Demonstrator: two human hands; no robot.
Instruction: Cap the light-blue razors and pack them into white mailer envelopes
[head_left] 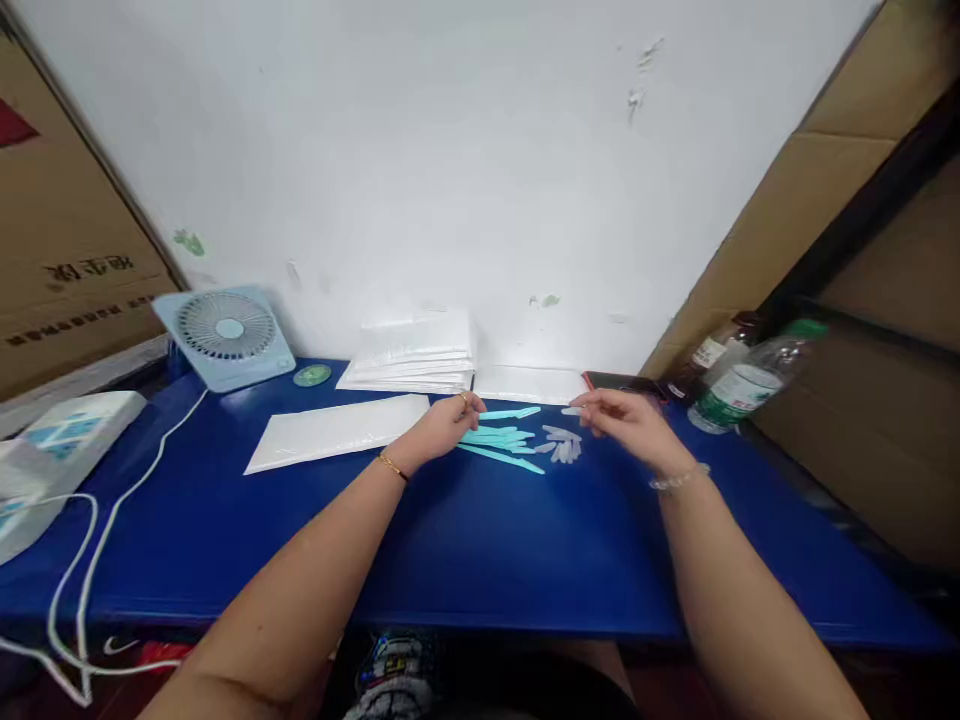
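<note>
My left hand [442,428] is closed on the handle end of a slim turquoise stick [511,413], which looks like an eyebrow razor and points right. Several similar turquoise razors [498,437] lie loosely on the blue table just below it. My right hand [631,424] pinches a small translucent cap [572,410] close to the razor's tip, with a gap between them. Beneath, a small cluster of translucent caps [562,445] rests on the table. The fingers of my left hand cover part of the razor's handle.
White padded envelopes [412,355] are stacked by the wall, and another white envelope [337,432] lies flat at left. A fan [229,335] and white cables [154,465] occupy the left side. Bottles [739,390] stand at right beside cardboard. The blue table [517,550] extends in front.
</note>
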